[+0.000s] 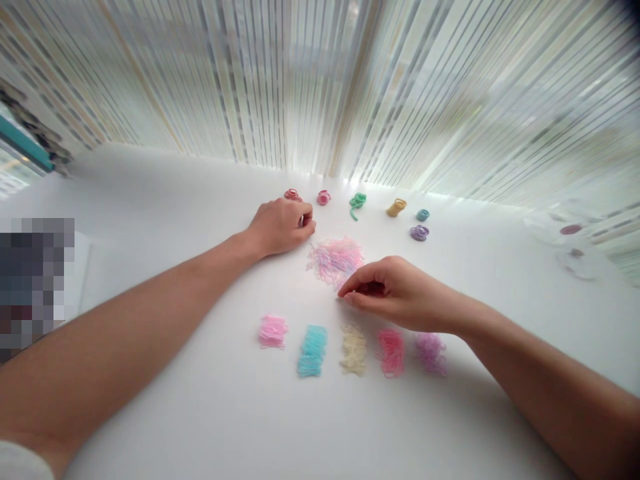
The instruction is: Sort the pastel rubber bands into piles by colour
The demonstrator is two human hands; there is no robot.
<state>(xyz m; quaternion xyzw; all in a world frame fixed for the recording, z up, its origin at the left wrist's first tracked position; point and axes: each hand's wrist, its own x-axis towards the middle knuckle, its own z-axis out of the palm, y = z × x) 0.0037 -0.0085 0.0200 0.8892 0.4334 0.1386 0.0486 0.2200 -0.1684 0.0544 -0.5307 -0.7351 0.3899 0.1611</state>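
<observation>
A loose pile of thin pastel bands (333,259), pink and lilac mixed, lies on the white table between my hands. My right hand (395,293) is closed in a pinch at the pile's near edge; whatever is between the fingertips is too small to make out. To the pile's upper left, my left hand (283,225) rests with fingers curled and closed, its grip hidden. It partly covers a red coil (291,194). Nearer me lie bunches of bands: light pink (273,332), turquoise (313,351), cream (354,350), deep pink (391,353) and lilac (431,352), the last below my right wrist.
Along the back sit a pink coil (324,197), a green coil (358,201) with a trailing end, a yellow roll (397,207), a blue roll (423,215) and a purple coil (419,233). A string curtain (320,87) hangs behind the table (280,427).
</observation>
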